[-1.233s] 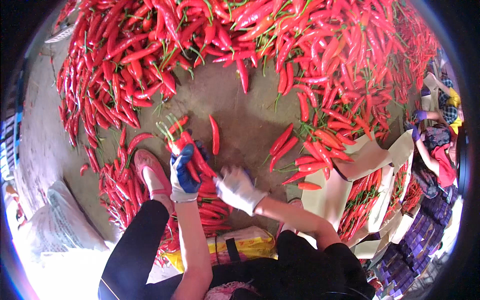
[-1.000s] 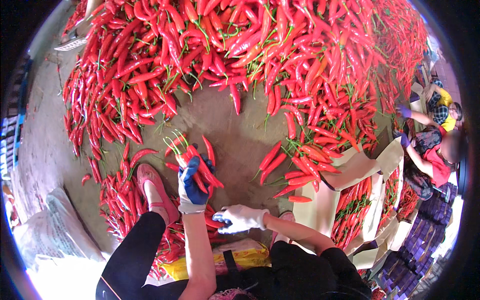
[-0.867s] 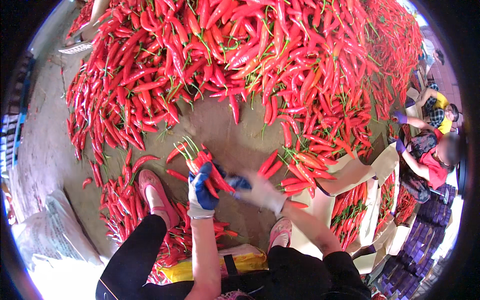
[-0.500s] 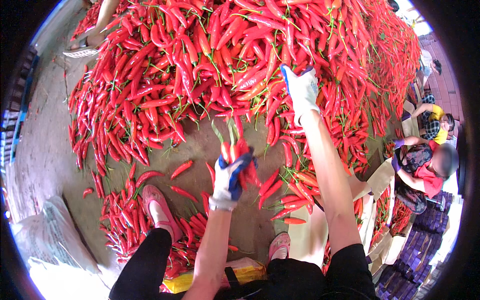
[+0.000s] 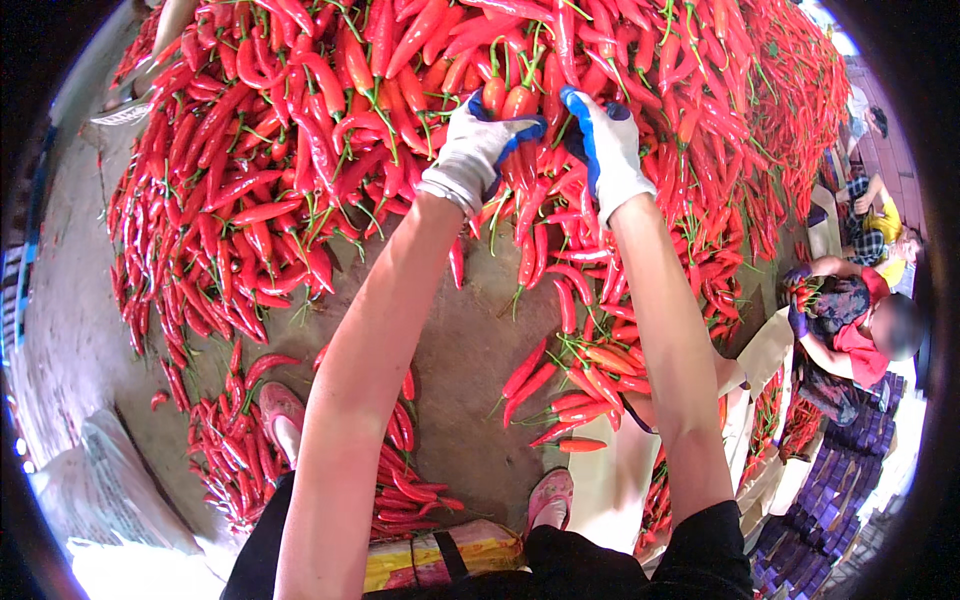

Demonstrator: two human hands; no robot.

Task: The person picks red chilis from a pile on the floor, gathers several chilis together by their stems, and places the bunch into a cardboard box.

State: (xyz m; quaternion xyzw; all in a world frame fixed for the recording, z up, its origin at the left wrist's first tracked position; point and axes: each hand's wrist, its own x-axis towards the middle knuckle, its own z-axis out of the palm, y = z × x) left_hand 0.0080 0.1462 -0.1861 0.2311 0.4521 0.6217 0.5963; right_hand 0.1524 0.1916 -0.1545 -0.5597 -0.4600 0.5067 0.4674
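Both of my hands wear white gloves with blue palms and reach into a big heap of red chili peppers (image 5: 390, 130). My left hand (image 5: 478, 150) is closed round a small bunch of chili peppers (image 5: 520, 101), whose green stems point up and away from me. Just to its right, my right hand (image 5: 608, 145) rests against the heap with its thumb held apart. I see nothing in that hand, though its fingertips are partly hidden. A few chili peppers (image 5: 522, 180) hang or lie below the left hand.
A smaller chili pile (image 5: 235, 460) lies by my left shoe (image 5: 283, 415). More chili peppers (image 5: 600, 375) lie near my right forearm, beside a pale sack (image 5: 615, 480). A yellow bundle (image 5: 440, 555) is beneath me. At the right, a person in red (image 5: 860, 330) sits, gloved hands holding peppers.
My left hand has moved up and away from me, from above the floor to the heap, with chili peppers in it. My right hand has stayed at the heap, shifting slightly nearer me.
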